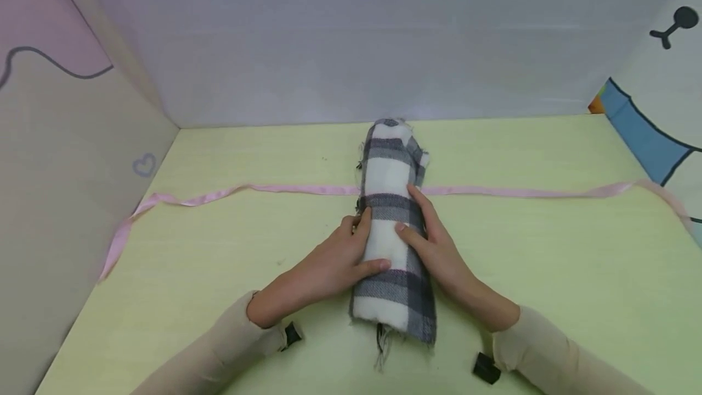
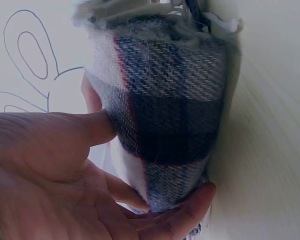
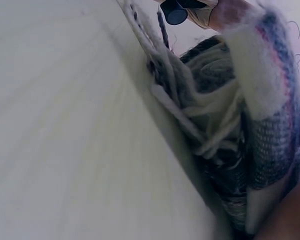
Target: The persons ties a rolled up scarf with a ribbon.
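Sleeves: beige (image 1: 219, 346), reaching in from the lower left and lower right corners; a small black block (image 1: 486, 368) sits at the right cuff, another (image 1: 293, 335) at the left.
Left hand (image 1: 334, 261): holds the near half of the roll from its left side, thumb laid across the top, the other fingers curled round the side and low toward the table.
Right hand (image 1: 439, 255): grips the roll's right side slightly farther up, thumb and index finger on the upper face; its remaining fingers are hidden.
Plaid scarf (image 1: 386, 242): rolled into a long bundle of grey, white and dark checks, lying lengthwise at the middle of the table between both hands; loose fringe hangs from the near end, where the right wrist view shows coiled layers.
Pink ribbon (image 1: 504, 192): stretched crosswise over the table, covered by the scarf at its middle.
Table (image 1: 548, 255): pale yellow-green.
Walls: plain greyish at the back (image 1: 373, 47); a heart (image 1: 144, 165) marks the left panel, a blue shape (image 1: 647, 133) the right.
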### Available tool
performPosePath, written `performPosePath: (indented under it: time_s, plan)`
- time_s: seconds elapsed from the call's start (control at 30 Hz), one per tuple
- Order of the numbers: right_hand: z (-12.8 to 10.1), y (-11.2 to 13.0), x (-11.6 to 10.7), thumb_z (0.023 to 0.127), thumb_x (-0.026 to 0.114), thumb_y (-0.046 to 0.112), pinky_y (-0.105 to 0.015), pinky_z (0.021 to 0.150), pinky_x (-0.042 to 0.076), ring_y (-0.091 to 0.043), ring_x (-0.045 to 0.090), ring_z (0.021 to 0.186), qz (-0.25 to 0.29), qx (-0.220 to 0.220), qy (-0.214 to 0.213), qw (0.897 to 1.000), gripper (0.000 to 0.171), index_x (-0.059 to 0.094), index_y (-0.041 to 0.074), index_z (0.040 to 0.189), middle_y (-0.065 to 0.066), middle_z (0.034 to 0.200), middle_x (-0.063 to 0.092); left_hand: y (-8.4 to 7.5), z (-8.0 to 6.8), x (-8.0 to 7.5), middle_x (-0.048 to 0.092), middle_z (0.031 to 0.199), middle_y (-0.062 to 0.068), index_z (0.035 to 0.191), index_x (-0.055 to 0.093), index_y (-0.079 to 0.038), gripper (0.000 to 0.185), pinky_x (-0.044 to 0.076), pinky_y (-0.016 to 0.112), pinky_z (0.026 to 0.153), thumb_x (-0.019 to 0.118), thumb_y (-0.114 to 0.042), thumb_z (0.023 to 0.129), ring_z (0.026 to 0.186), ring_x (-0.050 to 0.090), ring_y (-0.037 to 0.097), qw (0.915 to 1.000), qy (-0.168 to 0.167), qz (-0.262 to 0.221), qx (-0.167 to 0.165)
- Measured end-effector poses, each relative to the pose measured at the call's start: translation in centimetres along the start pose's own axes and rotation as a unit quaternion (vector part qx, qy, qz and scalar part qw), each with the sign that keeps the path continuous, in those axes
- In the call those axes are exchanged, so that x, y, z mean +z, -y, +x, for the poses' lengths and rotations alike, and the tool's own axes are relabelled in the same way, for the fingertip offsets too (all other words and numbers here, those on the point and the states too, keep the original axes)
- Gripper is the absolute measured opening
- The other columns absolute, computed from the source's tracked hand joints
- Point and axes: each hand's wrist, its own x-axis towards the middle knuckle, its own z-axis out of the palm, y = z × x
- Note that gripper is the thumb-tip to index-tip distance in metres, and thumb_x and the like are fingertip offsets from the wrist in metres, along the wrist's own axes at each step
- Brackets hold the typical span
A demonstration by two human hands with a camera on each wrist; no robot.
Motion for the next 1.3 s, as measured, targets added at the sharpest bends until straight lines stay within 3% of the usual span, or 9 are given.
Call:
performPosePath:
  time_s: [0.23, 0.53, 0.67, 0.77, 0.9, 1.03, 1.17, 1.3]
  plan:
    - [0.1, 0.3, 0.3, 0.107, 0.056, 0.027, -0.062, 0.125, 0.019, -0.033, 0.019, 0.158, 0.004, 0.007, 0.003, 1.0, 0.07, 0.019, 0.041, 0.165, -0.006, 0.174, 0.013, 0.1, -0.3, -0.5, 0.032, 0.162, 0.031, 0.166, 0.012, -0.002, 0.098, 0.049, 0.051, 0.111, 0.066, -0.05, 0.1, 0.142, 0.049, 0.039, 1.0, -0.002, 0.002, -0.009]
    - [-0.2, 0.9, -0.2, 0.107, 0.057, 0.031, -0.061, 0.113, 0.041, -0.04, 0.038, 0.15, -0.051, 0.011, 0.009, 0.999, 0.071, 0.017, 0.041, 0.165, -0.01, 0.173, 0.018, -0.1, -0.6, -0.7, 0.034, 0.162, 0.028, 0.166, 0.014, -0.004, 0.099, 0.048, 0.052, 0.111, 0.066, -0.054, 0.099, 0.143, 0.048, 0.038, 0.9999, 0.0, 0.0, -0.016]
    - [-0.2, 1.3, -0.6, 0.107, 0.057, 0.034, -0.063, 0.112, 0.043, -0.042, 0.038, 0.151, -0.073, 0.005, 0.023, 0.997, 0.072, 0.015, 0.037, 0.166, -0.011, 0.174, 0.017, 0.0, -0.7, -1.8, 0.042, 0.159, 0.023, 0.166, 0.022, -0.007, 0.093, 0.048, 0.051, 0.11, 0.065, -0.055, 0.1, 0.142, 0.049, 0.037, 0.9994, -0.002, 0.028, -0.022]
    - [0.1, 1.6, -1.1, 0.108, 0.056, 0.035, -0.063, 0.113, 0.043, -0.045, 0.037, 0.152, -0.099, -0.006, 0.041, 0.994, 0.073, 0.014, 0.032, 0.167, -0.014, 0.173, 0.017, 0.3, -0.4, -2.8, 0.05, 0.155, 0.019, 0.163, 0.033, -0.009, 0.078, 0.048, 0.051, 0.11, 0.064, -0.048, 0.102, 0.14, 0.052, 0.037, 0.9989, -0.013, 0.043, -0.015]
    - [0.8, 2.2, -2.0, 0.108, 0.055, 0.039, -0.062, 0.112, 0.045, -0.048, 0.039, 0.15, -0.171, -0.031, 0.071, 0.982, 0.074, 0.013, 0.022, 0.168, -0.02, 0.172, 0.018, 1.2, 0.2, -4.0, 0.06, 0.147, 0.011, 0.151, 0.052, -0.012, 0.053, 0.049, 0.05, 0.109, 0.061, -0.038, 0.105, 0.134, 0.058, 0.031, 0.9983, -0.045, 0.037, -0.003]
    - [1.6, 2.8, -3.1, 0.108, 0.053, 0.044, -0.059, 0.108, 0.05, -0.045, 0.048, 0.145, -0.249, -0.052, 0.083, 0.964, 0.07, 0.022, 0.019, 0.166, -0.018, 0.169, 0.029, 2.0, 0.8, -4.6, 0.07, 0.133, 0.004, 0.135, 0.067, -0.015, 0.034, 0.053, 0.045, 0.099, 0.06, -0.033, 0.106, 0.12, 0.066, 0.024, 0.9956, -0.084, 0.041, -0.001]
    - [2.6, 3.2, -4.3, 0.11, 0.053, 0.035, -0.054, 0.102, 0.055, -0.038, 0.059, 0.135, -0.284, -0.073, 0.083, 0.952, 0.053, 0.04, 0.018, 0.158, -0.012, 0.16, 0.046, 2.5, 1.8, -5.0, 0.075, 0.118, 0.003, 0.127, 0.071, -0.014, 0.027, 0.056, 0.04, 0.084, 0.059, -0.027, 0.106, 0.103, 0.069, 0.022, 0.9895, -0.118, 0.083, -0.003]
    - [3.6, 4.1, -5.6, 0.11, 0.052, 0.021, -0.054, 0.099, 0.056, -0.036, 0.065, 0.127, -0.317, -0.099, 0.069, 0.941, 0.037, 0.057, 0.015, 0.147, -0.012, 0.148, 0.06, 2.8, 3.0, -5.7, 0.075, 0.118, 0.006, 0.129, 0.07, -0.012, 0.029, 0.057, 0.04, 0.081, 0.06, -0.027, 0.106, 0.104, 0.07, 0.026, 0.9825, -0.135, 0.127, -0.018]
